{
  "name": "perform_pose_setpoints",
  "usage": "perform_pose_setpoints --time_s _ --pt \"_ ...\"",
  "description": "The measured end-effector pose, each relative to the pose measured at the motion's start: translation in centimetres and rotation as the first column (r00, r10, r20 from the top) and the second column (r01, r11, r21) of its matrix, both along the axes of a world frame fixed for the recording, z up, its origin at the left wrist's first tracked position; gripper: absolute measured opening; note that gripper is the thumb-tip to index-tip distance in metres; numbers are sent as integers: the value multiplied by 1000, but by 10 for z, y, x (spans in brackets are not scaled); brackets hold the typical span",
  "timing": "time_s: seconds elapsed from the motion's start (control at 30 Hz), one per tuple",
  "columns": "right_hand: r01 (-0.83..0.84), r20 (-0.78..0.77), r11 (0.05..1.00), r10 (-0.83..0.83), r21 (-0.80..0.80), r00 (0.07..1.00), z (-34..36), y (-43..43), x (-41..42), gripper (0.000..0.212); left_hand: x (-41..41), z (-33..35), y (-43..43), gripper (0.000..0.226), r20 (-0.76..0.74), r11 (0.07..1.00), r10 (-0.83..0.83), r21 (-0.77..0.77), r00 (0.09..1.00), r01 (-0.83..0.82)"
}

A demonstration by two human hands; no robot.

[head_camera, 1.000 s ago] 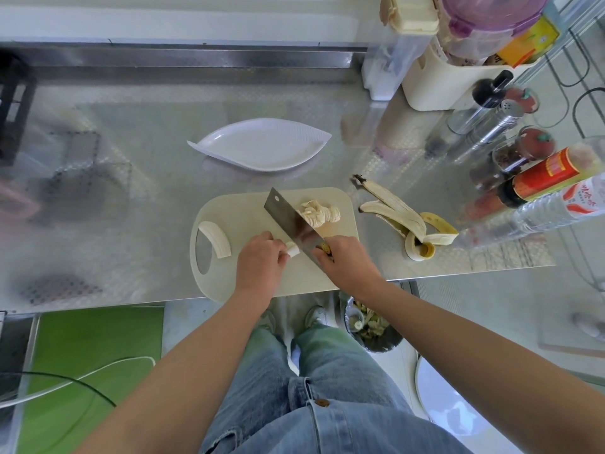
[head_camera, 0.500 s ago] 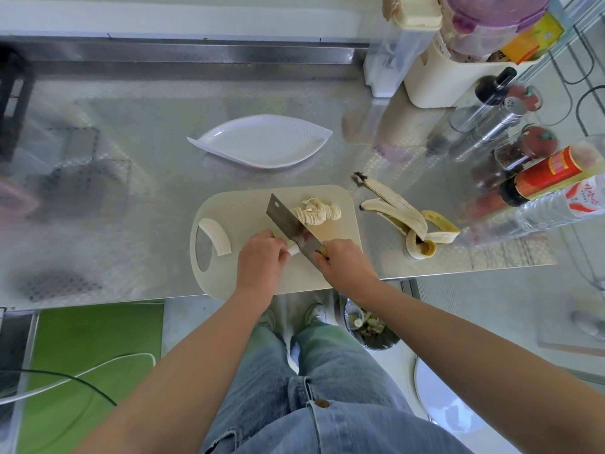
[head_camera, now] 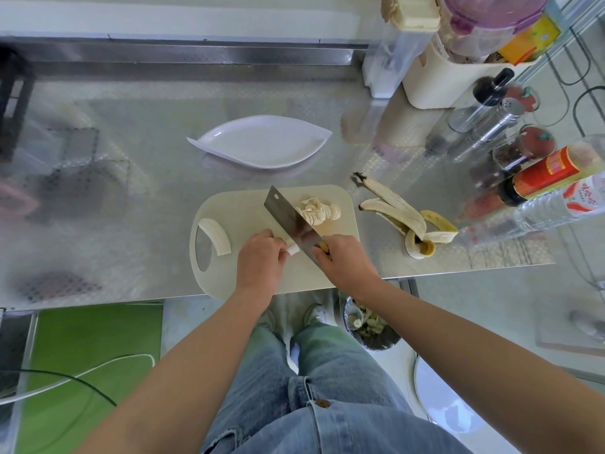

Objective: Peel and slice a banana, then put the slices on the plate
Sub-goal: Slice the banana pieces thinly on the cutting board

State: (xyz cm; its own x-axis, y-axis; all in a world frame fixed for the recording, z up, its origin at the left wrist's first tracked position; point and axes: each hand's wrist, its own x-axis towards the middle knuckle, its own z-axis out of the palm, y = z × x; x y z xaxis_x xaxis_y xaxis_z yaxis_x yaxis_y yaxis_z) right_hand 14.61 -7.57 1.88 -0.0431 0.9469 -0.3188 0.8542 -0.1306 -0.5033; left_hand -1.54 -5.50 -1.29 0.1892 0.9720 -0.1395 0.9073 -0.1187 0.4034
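Right grip [head_camera: 347, 260] is curled round the cleaver [head_camera: 291, 221] handle, left grip [head_camera: 260, 257] pinches a short banana stub [head_camera: 292, 249] on the cutting board [head_camera: 248, 208]. Peel [head_camera: 402, 217] is off, pile of slices [head_camera: 317, 211] done, other half [head_camera: 216, 235] uncut, plate [head_camera: 262, 142] empty, so roughly halfway I'd say

Stub: short pale peeled banana stub [head_camera: 293, 249], lying flat, pinched at the fingertips [head_camera: 280, 245] of the left hand [head_camera: 260, 258], cut end against the blade.
Cleaver: rectangular steel cleaver [head_camera: 289, 219], edge down just right of those fingertips, handle gripped by the right hand [head_camera: 343, 258].
Slices: heap of thin pale banana slices [head_camera: 319, 211], beyond the right fingers.
Half: 1 curved peeled banana half [head_camera: 216, 237], left of the left fingers, apart.
Plate: white leaf-shaped plate [head_camera: 262, 144], well beyond all fingers.
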Motion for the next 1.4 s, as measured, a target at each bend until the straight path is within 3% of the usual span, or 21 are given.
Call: perform_pose_setpoints --time_s 0.47,0.73,0.97,1.4 --pt "-32 78 996 38 -82 996 -9 -3 -7 30 -1 -4 -1 10 24 1000 19 4 1000 -19" --pt "64 -12 998 -64 -26 998 -9 -2 -5 32 -1 -5 0 12 13 1000 1 14 1000 -1" --pt "22 -15 1000 -22 1 1000 -3 -1 -3 42 -1 -4 0 11 16 1000 -5 19 1000 5" --pt "-18 54 998 21 -54 998 -10 -3 -8 31 -2 -5 0 11 25 1000 0 15 1000 -1"
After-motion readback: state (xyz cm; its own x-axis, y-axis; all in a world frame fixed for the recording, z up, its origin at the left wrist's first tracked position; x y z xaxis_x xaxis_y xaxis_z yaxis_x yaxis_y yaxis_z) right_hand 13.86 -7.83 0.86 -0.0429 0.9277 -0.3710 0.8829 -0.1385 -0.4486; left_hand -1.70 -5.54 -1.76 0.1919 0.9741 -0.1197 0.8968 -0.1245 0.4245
